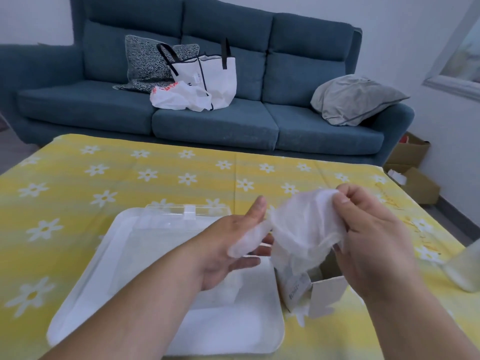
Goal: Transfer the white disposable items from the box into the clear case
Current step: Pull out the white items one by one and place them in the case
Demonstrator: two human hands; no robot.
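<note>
A thin white disposable item (306, 224), crumpled and filmy, hangs above the small open cardboard box (327, 292). My right hand (368, 237) pinches its upper right part. My left hand (233, 245) holds its left end, stretched out towards the left. More white material sticks out of the box. The clear case (166, 224) lies with its lid up on a white tray (85, 302), just left of the box and under my left forearm. What is inside the case is hard to make out.
The table wears a yellow cloth with white flowers (130, 178). A blurred pale object (465, 268) stands at the right edge. Behind the table is a blue sofa (233, 120) with bags and cushions. Cardboard boxes (413, 172) sit on the floor at the right.
</note>
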